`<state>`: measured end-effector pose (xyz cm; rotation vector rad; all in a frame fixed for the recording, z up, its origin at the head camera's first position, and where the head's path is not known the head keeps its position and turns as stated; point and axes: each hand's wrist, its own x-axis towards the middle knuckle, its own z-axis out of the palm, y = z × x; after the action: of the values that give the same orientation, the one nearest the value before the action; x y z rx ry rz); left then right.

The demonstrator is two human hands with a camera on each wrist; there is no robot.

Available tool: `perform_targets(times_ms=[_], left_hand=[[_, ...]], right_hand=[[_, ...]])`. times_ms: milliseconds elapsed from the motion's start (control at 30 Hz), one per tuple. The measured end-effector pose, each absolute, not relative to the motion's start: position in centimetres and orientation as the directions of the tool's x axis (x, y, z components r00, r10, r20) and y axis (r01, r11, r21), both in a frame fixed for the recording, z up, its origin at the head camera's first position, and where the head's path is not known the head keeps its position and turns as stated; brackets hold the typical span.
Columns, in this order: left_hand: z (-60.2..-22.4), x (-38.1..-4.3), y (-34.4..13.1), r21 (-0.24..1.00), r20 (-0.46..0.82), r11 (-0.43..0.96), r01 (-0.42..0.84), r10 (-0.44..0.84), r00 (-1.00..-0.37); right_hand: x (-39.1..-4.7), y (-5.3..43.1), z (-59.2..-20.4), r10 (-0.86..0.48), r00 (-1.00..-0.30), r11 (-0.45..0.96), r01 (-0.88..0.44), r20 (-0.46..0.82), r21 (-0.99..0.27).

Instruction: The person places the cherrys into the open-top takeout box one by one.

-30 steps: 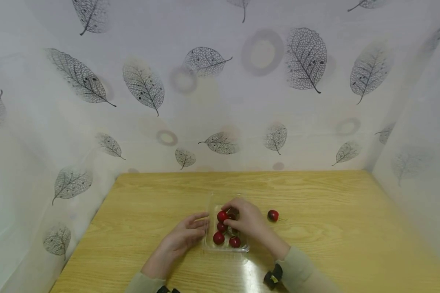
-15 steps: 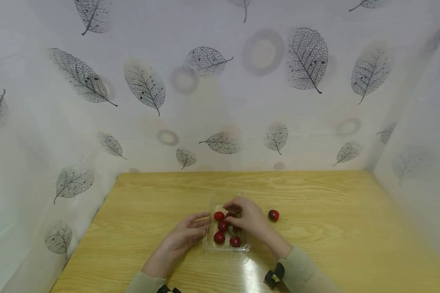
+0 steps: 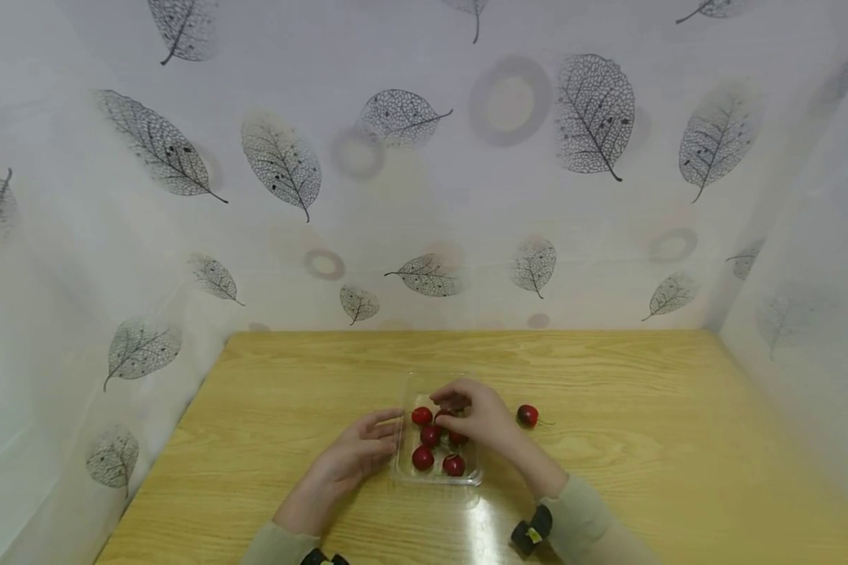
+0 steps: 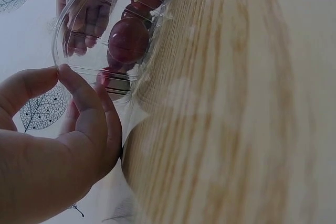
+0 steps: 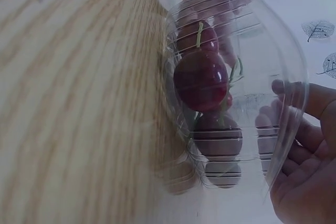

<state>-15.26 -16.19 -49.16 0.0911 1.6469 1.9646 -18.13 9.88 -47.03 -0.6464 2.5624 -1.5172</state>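
Several red cherries [image 3: 422, 458] lie in a clear plastic container [image 3: 438, 481] on the table. At the container's left side, my left hand [image 3: 349, 459] pinches the rim between thumb and index finger, as the left wrist view shows. My right hand [image 3: 487, 420] hovers over the container's right part, fingers loosely bent and apart, with nothing seen between them. It partly covers the cherries under it. Through the clear wall, the right wrist view shows a dark red cherry [image 5: 201, 81] with others around it, and the right hand [image 5: 307, 156] reaching over the rim.
One loose cherry [image 3: 528, 416] with a stem lies on the wooden table [image 3: 643, 439], right of the container. A pale wall covering [image 3: 424, 196] with a leaf print rises behind the table and along both sides.
My right hand has let go of a cherry, which now lies at the container's upper left. The right fingers have spread and shifted slightly right. My left hand keeps its place.
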Motion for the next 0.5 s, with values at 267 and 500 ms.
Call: perform_targets(times_ms=[267, 500], left_hand=[[-49.03, -15.32, -16.24, 0.923, -0.294, -0.087, -0.375, 0.470, -0.832], [-49.00, -15.33, -16.19, 0.920, -0.299, -0.093, -0.381, 0.464, -0.834]], right_hand=[[-18.22, 10.19, -47.11, -0.402, -0.907, 0.357, -0.280, 0.123, -0.891], [-18.41, 10.78, -47.00, -0.405, -0.908, 0.281, -0.232, 0.104, -0.931]])
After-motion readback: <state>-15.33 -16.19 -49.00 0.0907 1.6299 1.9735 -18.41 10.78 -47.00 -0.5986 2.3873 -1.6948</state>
